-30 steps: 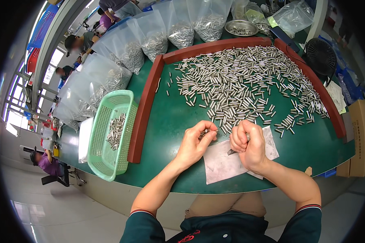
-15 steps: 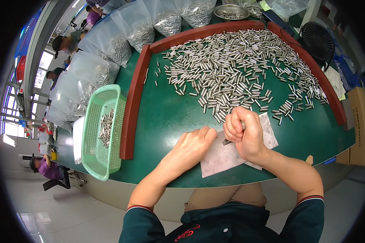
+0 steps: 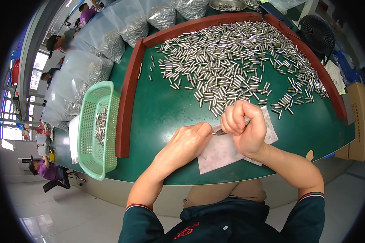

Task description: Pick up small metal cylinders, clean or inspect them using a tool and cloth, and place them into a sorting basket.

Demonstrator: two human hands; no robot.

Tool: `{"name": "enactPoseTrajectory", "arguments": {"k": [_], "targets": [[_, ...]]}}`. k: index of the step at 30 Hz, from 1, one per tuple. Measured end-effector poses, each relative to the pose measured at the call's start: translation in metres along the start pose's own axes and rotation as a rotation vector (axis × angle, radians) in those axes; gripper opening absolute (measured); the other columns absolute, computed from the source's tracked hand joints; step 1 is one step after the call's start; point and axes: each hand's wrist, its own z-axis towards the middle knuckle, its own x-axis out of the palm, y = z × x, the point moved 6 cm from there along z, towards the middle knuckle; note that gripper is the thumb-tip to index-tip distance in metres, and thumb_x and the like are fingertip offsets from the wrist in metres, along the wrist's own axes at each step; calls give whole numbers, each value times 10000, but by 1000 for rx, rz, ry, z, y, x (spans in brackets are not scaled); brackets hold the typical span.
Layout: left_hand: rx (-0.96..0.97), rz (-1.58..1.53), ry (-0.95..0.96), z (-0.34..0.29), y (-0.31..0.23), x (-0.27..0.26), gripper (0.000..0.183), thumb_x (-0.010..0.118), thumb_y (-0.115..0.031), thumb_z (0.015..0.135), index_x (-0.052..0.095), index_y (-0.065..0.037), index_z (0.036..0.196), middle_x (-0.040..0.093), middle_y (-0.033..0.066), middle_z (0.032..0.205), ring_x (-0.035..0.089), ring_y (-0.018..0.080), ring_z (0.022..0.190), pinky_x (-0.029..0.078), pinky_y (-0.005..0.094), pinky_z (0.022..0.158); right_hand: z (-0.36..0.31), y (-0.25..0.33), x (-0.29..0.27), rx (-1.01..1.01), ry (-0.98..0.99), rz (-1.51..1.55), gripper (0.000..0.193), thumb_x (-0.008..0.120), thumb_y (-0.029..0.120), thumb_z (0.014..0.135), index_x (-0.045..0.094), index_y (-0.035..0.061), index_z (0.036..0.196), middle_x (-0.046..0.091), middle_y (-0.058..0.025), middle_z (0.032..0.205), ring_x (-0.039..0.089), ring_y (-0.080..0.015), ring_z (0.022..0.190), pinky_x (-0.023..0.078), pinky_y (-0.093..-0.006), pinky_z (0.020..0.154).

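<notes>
My left hand (image 3: 186, 141) is closed, thumb against the fingers. It pinches a small metal pin (image 3: 214, 133), of which only a shiny end shows. My right hand (image 3: 246, 127) is wrapped in a fist around a hand tool. Just the tool's flat dark tip (image 3: 220, 132) sticks out, close against the pin; the rest is hidden, so its kind cannot be made out. Beneath both hands lies a stained whitish cloth or paper sheet (image 3: 211, 160). Beyond them a large heap of short shiny metal pins (image 3: 227, 60) spreads over the green tabletop (image 3: 162, 109).
Dark red bars (image 3: 129, 97) fence the pins. To the left stands a green plastic basket (image 3: 111, 133) with some pins inside. Bags full of pins (image 3: 134, 30), a metal bowl (image 3: 227, 5), a black fan (image 3: 317, 34) and a cardboard box (image 3: 359, 121) surround the work area. Other people sit farther left.
The tool's tip has swung up from pointing down at the sheet to meet the pin at my left fingertips. My right hand has turned slightly. The whole view has shifted a little.
</notes>
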Motion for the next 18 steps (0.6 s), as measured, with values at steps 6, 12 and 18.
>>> {"name": "enactPoseTrajectory", "arguments": {"k": [6, 12, 18], "targets": [[7, 11, -5, 2, -1, 0, 112, 579, -19, 748, 469, 3, 754, 552, 155, 681, 534, 332, 605, 415, 380, 514, 2, -3, -5, 6, 4, -27, 342, 331, 206, 850, 317, 73, 536, 306, -16, 466, 242, -98, 432, 226, -241, 426], [-1, 2, -29, 0, 1, -1, 112, 580, -29, 752, 472, 2, 751, 552, 156, 668, 531, 333, 593, 412, 381, 507, -1, 2, 3, -40, 23, -103, 341, 331, 197, 850, 312, 71, 534, 308, -18, 478, 253, -98, 450, 230, -241, 437], [18, 22, -23, 1, -1, -1, 121, 565, -21, 740, 445, -1, 738, 552, 152, 658, 543, 343, 579, 435, 400, 494, -5, 1, 5, -46, 33, -134, 343, 327, 184, 852, 311, 68, 530, 309, -18, 482, 265, -101, 453, 237, -244, 442]]}}
